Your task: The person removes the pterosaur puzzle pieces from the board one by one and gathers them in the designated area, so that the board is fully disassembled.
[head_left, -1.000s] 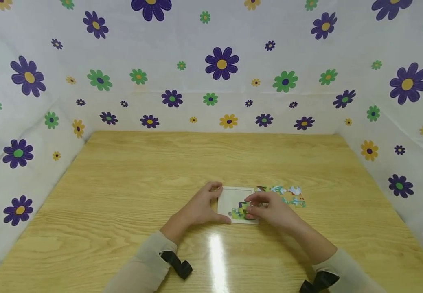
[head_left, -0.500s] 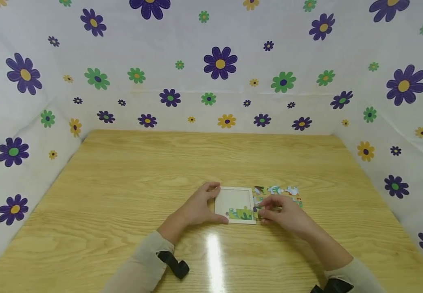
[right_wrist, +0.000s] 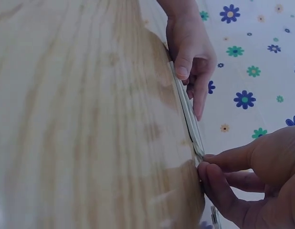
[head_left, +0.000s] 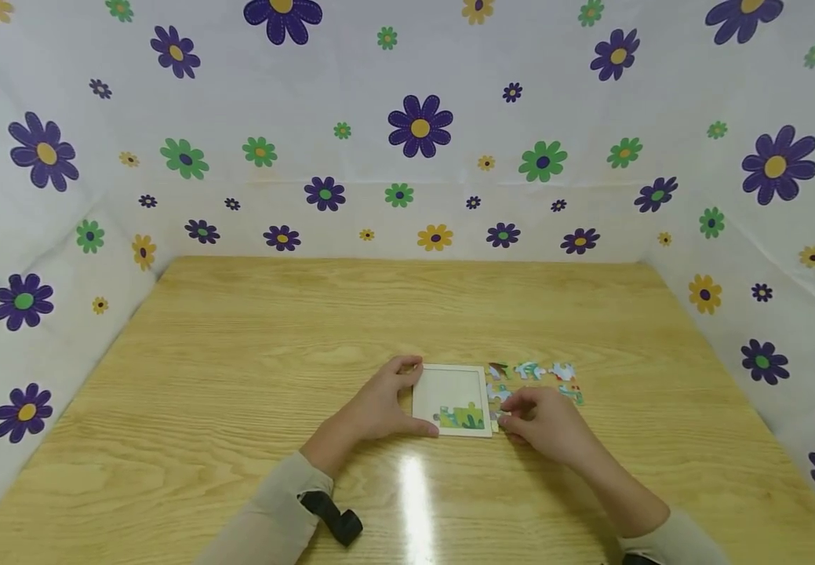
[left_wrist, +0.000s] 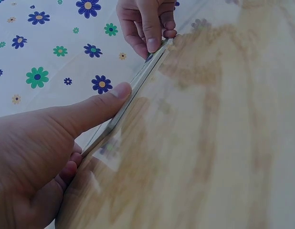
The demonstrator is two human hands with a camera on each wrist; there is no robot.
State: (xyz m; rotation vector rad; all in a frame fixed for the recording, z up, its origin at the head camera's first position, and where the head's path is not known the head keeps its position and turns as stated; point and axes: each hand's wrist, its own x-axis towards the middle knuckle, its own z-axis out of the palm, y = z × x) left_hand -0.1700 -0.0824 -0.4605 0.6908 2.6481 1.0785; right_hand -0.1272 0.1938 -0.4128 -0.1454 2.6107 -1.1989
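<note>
A pale square puzzle tray (head_left: 451, 387) lies on the table, with joined green and yellow pieces (head_left: 465, 417) in its near right part. My left hand (head_left: 381, 402) holds the tray's left side, fingers at the far corner and thumb at the near one. Just right of the tray, my right hand (head_left: 548, 424) pinches a puzzle piece (head_left: 495, 421) between thumb and fingertips, low at the table. The fingers cover most of this piece. In the right wrist view, the fingertips (right_wrist: 210, 160) are close to the tray's edge (right_wrist: 185, 112).
Several loose puzzle pieces (head_left: 530, 370) lie in rows right of the tray, some partly hidden by the right hand. The wooden table (head_left: 273, 329) extends around them. A flower-printed cloth (head_left: 351, 78) encloses the back and sides.
My right hand has moved right, from over the tray's near right corner to beside its edge. The purple-marked piece it held there is now out of the tray. My left hand keeps its hold.
</note>
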